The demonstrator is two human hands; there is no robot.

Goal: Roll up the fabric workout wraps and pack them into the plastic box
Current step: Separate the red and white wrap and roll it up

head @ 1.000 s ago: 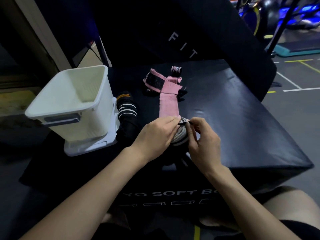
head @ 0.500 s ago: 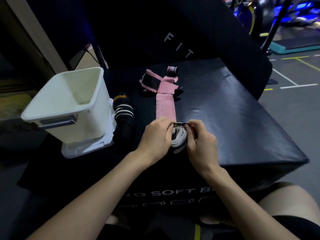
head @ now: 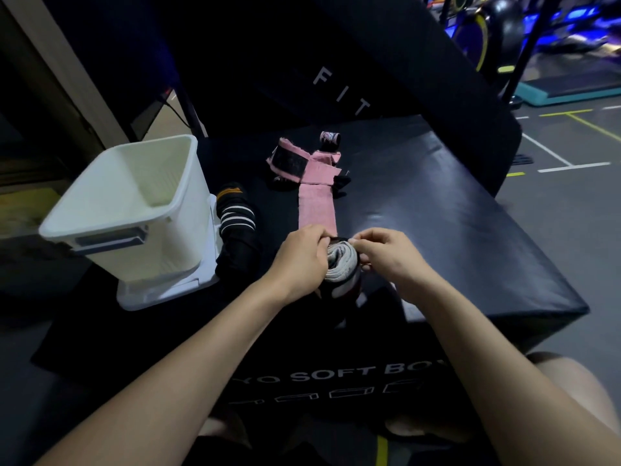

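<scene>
A grey-white rolled wrap (head: 341, 264) sits at the near middle of the black soft box (head: 453, 237). My left hand (head: 297, 260) grips its left side. My right hand (head: 391, 257) pinches its top right edge, fingers curled. A pink wrap (head: 317, 210) lies unrolled just beyond the roll, running back to a loose pink and black pile (head: 295, 161). A small rolled pink wrap (head: 330, 138) stands behind that pile. A black wrap with white stripes (head: 237, 220) lies to the left. The white plastic box (head: 134, 210) stands open at the left on its lid.
The white lid (head: 168, 290) lies under the plastic box. A black padded backrest (head: 336, 79) with white letters rises behind the soft box. Gym machines (head: 504, 28) and a grey floor with painted lines are at the far right. My bare knees show at the bottom.
Both hands stayed on the grey-white roll. My right hand's fingers shifted up onto its top edge and the roll looks slightly tighter. The camera tilted a little.
</scene>
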